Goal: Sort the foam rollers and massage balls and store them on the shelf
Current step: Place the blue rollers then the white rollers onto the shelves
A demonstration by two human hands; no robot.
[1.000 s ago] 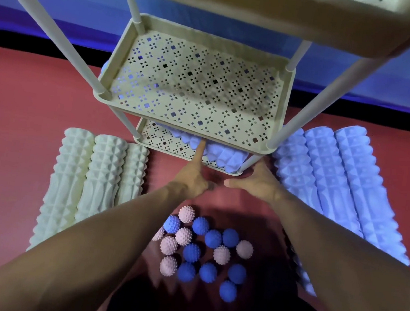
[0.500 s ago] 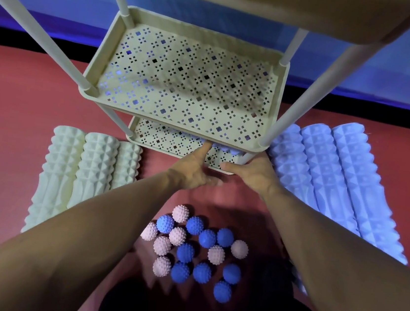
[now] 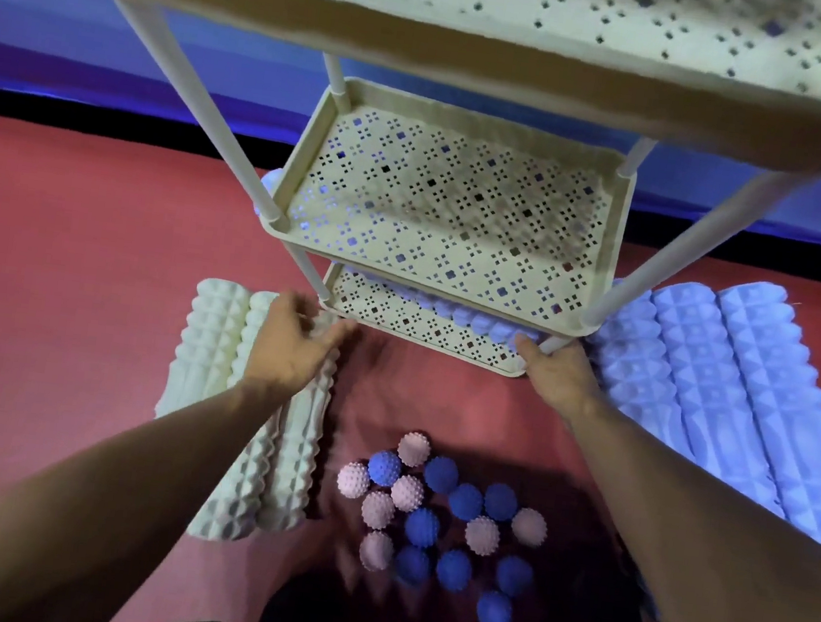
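The cream foam rollers (image 3: pixel 249 425) lie side by side on the red floor, left of the shelf (image 3: pixel 426 333). They look light and springy, their ridges giving purchase, so a grasp round the middle should serve. The left hand (image 3: pixel 291 342) hovers over them, fingers spread and empty. The right hand (image 3: pixel 553 372) sits at the bottom tray's near corner; whether it grips is unclear. Blue rollers (image 3: pixel 729 391) lie right, massage balls (image 3: pixel 445 516) between.

Cream shelf (image 3: pixel 610 221) w/ diamond-cutout trays, pale blue ridged roller (image 3: pixel 474 321) on bottom tray, cream knobbly rollers (image 3: pixel 211 338) left of frame, pale blue rollers (image 3: pixel 729 391) at right, pink + dark blue spiky balls (image 3: pixel 445 516) lower centre, red floor (image 3: pixel 55 277), blue wall (image 3: pixel 44 33) w/ black strip along top
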